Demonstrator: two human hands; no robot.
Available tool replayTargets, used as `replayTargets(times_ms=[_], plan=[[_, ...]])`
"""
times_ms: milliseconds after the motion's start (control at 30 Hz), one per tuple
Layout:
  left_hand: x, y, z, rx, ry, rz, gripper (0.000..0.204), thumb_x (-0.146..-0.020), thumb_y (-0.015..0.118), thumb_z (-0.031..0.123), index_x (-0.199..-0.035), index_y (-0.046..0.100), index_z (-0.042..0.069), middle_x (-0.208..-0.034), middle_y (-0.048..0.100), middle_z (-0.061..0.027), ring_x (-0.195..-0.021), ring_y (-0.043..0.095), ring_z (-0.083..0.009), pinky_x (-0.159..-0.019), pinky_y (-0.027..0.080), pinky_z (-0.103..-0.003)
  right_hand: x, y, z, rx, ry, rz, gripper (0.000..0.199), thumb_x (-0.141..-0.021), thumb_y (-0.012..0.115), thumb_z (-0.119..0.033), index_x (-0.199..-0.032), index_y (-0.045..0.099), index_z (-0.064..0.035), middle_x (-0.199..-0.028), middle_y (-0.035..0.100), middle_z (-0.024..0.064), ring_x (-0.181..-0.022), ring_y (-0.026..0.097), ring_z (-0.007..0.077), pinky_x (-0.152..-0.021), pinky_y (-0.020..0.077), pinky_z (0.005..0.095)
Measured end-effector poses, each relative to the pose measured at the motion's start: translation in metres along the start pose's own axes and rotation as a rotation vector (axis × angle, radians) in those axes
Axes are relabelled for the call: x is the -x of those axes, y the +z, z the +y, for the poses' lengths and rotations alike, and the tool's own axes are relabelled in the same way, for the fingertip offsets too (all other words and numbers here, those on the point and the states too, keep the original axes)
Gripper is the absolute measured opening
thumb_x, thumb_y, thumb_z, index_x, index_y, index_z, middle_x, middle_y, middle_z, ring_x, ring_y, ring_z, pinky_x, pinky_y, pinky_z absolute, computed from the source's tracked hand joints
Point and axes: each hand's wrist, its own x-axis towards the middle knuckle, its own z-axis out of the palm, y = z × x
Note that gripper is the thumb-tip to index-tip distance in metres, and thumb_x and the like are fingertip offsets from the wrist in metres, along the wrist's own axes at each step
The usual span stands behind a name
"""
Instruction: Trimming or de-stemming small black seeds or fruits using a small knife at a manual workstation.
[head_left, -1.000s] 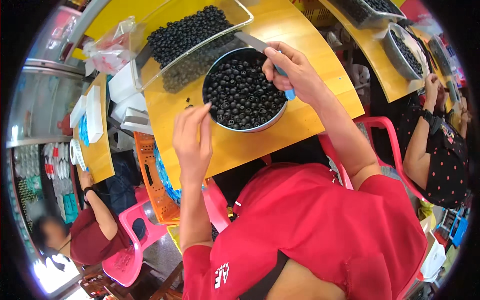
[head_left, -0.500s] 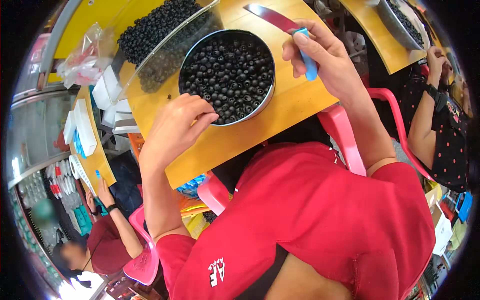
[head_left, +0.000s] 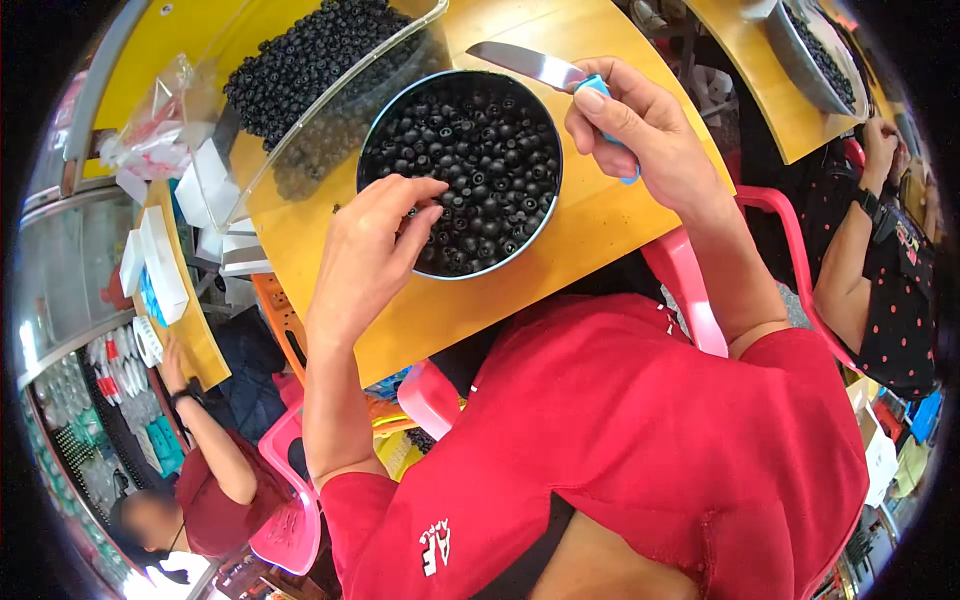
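A round, blue-rimmed tub point(head_left: 559, 165) holds a heap of small black round pieces point(head_left: 485, 165), several with a hollow on top. They look like plastic or rubber parts. Over its left side reaches my left hand point(head_left: 370, 235), thumb and forefinger apart, the tips just above the pieces. I see nothing between them. My right hand point(head_left: 650, 130) is closed round the blue handle of a knife point(head_left: 535, 65). The blade points left, above the tub's far rim.
Behind the tub, a clear plastic bin point(head_left: 335, 95) contains similar black pieces. Both stand on a yellow wooden table point(head_left: 610, 235). A plastic bag point(head_left: 155, 140) and white boxes point(head_left: 160, 265) lie left. Co-workers sit at both sides, with another bowl point(head_left: 800, 60) at far right.
My left hand has moved from the tub's near rim up over the pieces, and its thumb and forefinger have parted. The knife has tilted flatter and shifted slightly left in my right hand.
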Motion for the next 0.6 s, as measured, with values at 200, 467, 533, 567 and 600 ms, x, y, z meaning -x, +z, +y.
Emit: replayTargets(times_ms=[200,467,533,567,600], plan=[[-0.016,0.015,0.01,-0.093,0.168,-0.039,0.016,-0.079,0.065,0.007,-0.095,0.063,0.005,-0.085,0.06,-0.0108,-0.08,0.06,-0.0285,-0.067,0.049,-0.038,-0.005,0.004,-0.002,0.031,0.037,0.063,0.026,-0.099,0.049,-0.023,-0.114,0.054,-0.0021,-0.068,0.052,0.0006,-0.046,0.033,0.0011,-0.043,0.0277,0.0164],[-0.023,0.032,0.006,-0.05,0.255,0.023,0.016,-0.08,0.066,0.008,-0.096,0.064,0.005,-0.085,0.06,-0.0064,-0.076,0.062,-0.0227,-0.065,0.05,-0.033,-0.005,0.008,-0.007,0.084,0.015,0.033,0.027,-0.099,0.048,-0.024,-0.108,0.056,0.0,-0.063,0.049,-0.0004,-0.045,0.036,0.0028,-0.043,0.0303,0.0177],[-0.018,0.031,0.002,0.641,-0.141,0.067,0.02,-0.084,0.067,0.007,-0.103,0.064,0.004,-0.084,0.063,-0.0015,-0.07,0.06,-0.0116,-0.061,0.047,-0.025,-0.006,0.014,-0.004,0.093,-0.001,0.02,0.026,-0.099,0.049,-0.023,-0.107,0.057,0.0,-0.065,0.051,0.0003,-0.045,0.039,0.0035,-0.043,0.0315,0.018],[-0.016,0.029,0.003,0.639,-0.137,0.077,0.02,-0.084,0.067,0.007,-0.103,0.064,0.004,-0.084,0.063,-0.0015,-0.07,0.06,-0.0116,-0.061,0.047,-0.025,-0.007,0.018,-0.003,0.097,-0.01,0.008,0.025,-0.099,0.05,-0.023,-0.106,0.057,0.0,-0.066,0.053,0.0009,-0.046,0.041,0.0042,-0.044,0.0328,0.0184],[-0.014,0.027,0.005,0.796,-0.168,0.162,0.021,-0.085,0.067,0.008,-0.105,0.064,0.003,-0.083,0.063,-0.0001,-0.069,0.058,-0.0081,-0.06,0.045,-0.021,-0.009,0.023,-0.001,0.096,-0.009,0.006,0.022,-0.098,0.052,-0.021,-0.103,0.058,-0.0007,-0.07,0.057,0.0023,-0.046,0.043,0.0047,-0.044,0.0342,0.0184]])
